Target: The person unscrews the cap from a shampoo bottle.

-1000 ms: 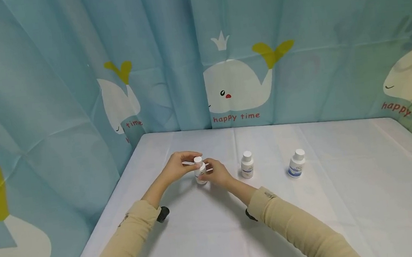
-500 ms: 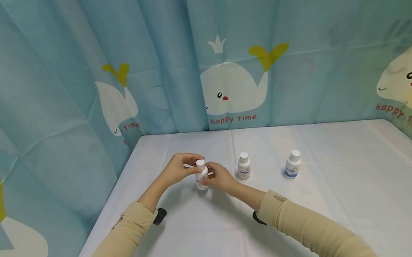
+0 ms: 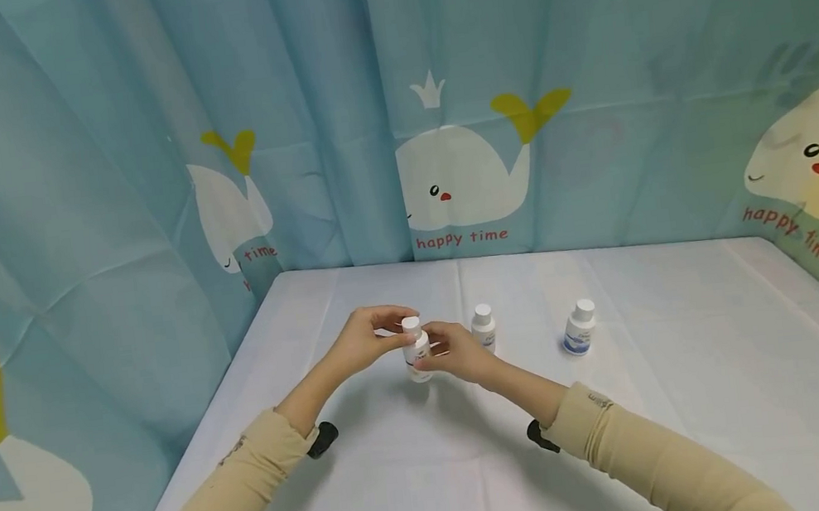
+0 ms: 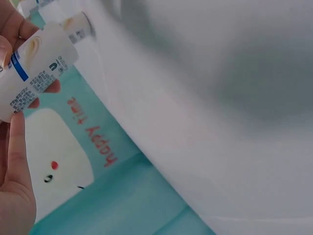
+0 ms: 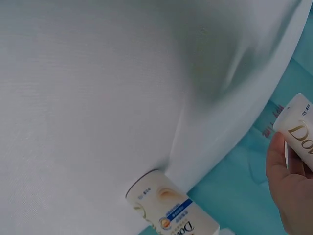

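In the head view a small white Dove bottle (image 3: 417, 354) is held upright close over the table, with a shadow beneath it. My left hand (image 3: 369, 339) pinches it up at the white cap, thumb in front. The right hand (image 3: 462, 352) grips its body from the other side. In the left wrist view the bottle's (image 4: 39, 68) printed back and base show, with my left hand (image 4: 17, 196) below it. The right wrist view shows the right hand (image 5: 288, 191) around the bottle's (image 5: 301, 125) label side.
A second white bottle (image 3: 484, 327) stands just behind the right hand, partly covered by it. Farther right is a third one (image 3: 580, 329) with a blue-banded label. A white cloth (image 3: 694, 392) covers the table, and a blue whale-print curtain (image 3: 342, 187) hangs behind and to the left.
Both hands have carried the bottle to the right and a little nearer to me. The right hand now overlaps the second bottle. The other two bottles stay put, while the view shifts slightly.
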A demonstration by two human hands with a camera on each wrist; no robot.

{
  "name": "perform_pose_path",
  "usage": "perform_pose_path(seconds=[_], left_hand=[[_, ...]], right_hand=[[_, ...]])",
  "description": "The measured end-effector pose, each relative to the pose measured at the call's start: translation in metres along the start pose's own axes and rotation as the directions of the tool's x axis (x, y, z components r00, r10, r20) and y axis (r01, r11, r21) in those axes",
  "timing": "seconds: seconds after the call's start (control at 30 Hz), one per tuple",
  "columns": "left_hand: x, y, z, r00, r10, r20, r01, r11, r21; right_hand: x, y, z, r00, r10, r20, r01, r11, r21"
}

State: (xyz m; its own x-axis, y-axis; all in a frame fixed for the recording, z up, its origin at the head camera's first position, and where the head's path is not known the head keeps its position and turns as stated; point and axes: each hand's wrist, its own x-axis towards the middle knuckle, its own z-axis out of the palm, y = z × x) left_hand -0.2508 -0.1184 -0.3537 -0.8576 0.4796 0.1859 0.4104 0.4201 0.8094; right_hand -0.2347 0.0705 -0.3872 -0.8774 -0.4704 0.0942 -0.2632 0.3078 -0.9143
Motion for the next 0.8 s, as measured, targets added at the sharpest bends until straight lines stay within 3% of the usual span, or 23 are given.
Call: perform_pose_path(seconds=[0.3, 0.53, 0.8], left_hand=[[0.002, 0.019, 0.007, 1.000, 0.026, -0.011, -0.027, 1.000, -0.014], [0.001, 0.034, 0.015, 1.000, -0.008, -0.017, 0.007, 0.998, -0.062], [0.001, 0.046, 0.022, 0.999, 0.009, -0.034, -0.013, 0.992, -0.126]], right_hand=[[-0.016, -0.008, -0.015, 0.999, -0.040, -0.011, 0.040, 0.999, -0.019], [-0.030, -0.013, -0.027, 0.997, -0.072, -0.009, 0.072, 0.997, 0.001], [-0.044, -0.017, -0.037, 0.996, -0.075, -0.040, 0.075, 0.997, 0.002]])
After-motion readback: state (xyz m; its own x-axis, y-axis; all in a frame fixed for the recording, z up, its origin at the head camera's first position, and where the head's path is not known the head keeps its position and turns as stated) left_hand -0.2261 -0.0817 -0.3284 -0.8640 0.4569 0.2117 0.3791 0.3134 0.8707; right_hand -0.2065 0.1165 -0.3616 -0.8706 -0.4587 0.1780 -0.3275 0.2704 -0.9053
